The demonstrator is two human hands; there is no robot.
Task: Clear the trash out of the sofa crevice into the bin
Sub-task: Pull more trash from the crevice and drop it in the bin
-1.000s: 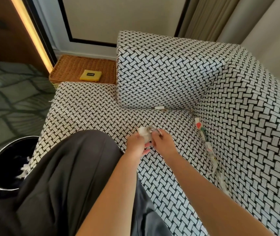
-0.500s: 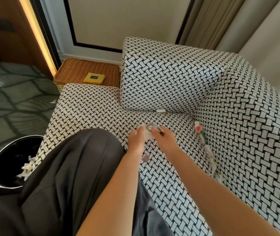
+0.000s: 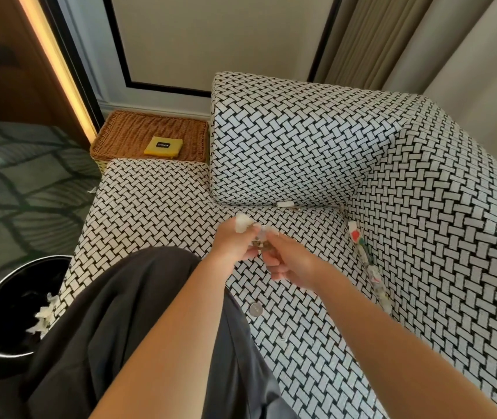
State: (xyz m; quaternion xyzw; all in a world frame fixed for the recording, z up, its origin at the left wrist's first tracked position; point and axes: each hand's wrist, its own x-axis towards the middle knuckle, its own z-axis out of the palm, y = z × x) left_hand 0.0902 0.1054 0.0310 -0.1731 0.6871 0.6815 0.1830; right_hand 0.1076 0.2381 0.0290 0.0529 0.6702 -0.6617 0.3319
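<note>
While the two hands hovered close together above the middle of the seat of the black-and-white woven-pattern fabric sofa (image 3: 150,207), the left hand (image 3: 230,246) had its fingers curled round a crumpled white paper wad (image 3: 242,222), which stuck out above the knuckles. The right hand (image 3: 291,263), just beside the left, pinched a small clump of pale and brownish scraps (image 3: 260,240) between thumb and fingertips; what the scraps were could not be told.

More trash lay in the sofa's crevices. A long strip of crumpled white wrappers with red and green marks (image 3: 365,258) ran along the crack at the seat's right edge, beneath the backrest. A small flat white piece (image 3: 285,204) sat in the crack at the seat's far edge.

A small round grey disc (image 3: 255,309) lay flat on the seat, near the person's dark grey trouser leg (image 3: 126,313). On the floor off the seat's left edge stood the round black bin with a shiny rim (image 3: 5,328), with white paper shreds (image 3: 43,316) in it on the sofa side. Beyond the seat's far left corner was a brown wicker basket (image 3: 138,131) with a flat yellow box (image 3: 163,146) on it.
</note>
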